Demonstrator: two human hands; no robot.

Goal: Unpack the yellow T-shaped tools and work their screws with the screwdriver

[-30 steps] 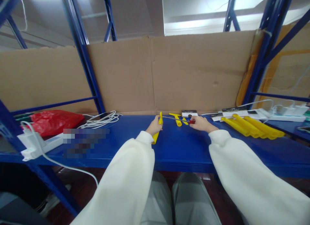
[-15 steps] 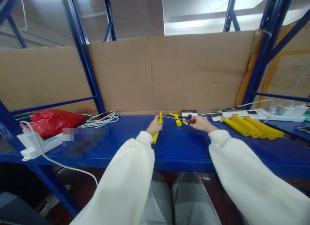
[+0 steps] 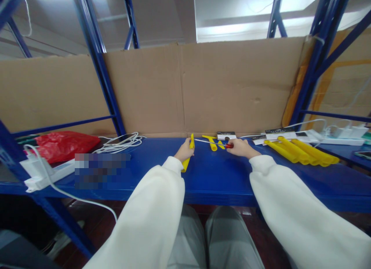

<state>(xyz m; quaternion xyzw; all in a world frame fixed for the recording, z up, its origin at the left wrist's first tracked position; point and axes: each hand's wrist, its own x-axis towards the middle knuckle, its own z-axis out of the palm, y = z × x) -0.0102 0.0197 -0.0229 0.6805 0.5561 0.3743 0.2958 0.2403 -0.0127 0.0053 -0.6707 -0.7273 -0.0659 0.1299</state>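
Note:
My left hand [image 3: 184, 150] is closed around a yellow plastic tool handle [image 3: 186, 164], which it holds tilted above the blue tabletop. My right hand [image 3: 240, 148] grips the red handle of a screwdriver [image 3: 208, 142]. Its long metal shaft points left, and the tip reaches the upper part of the yellow handle; whether it sits in a screw is too small to tell. Behind the shaft lies a yellow T-shaped piece [image 3: 213, 146], with a small yellow part [image 3: 221, 144] just right of it.
Several yellow tubes [image 3: 301, 152] lie side by side at the right, near black-and-white boxes [image 3: 280, 134]. Another small box [image 3: 226, 135] stands against the cardboard [image 3: 232, 87]. On the left are a red plastic bag [image 3: 66, 144], coiled white cable [image 3: 121, 143] and a power strip [image 3: 62, 169].
Almost nothing differs. The screwdriver handle looks slightly turned or shifted in my right hand, while my left hand and the yellow handle stay in place.

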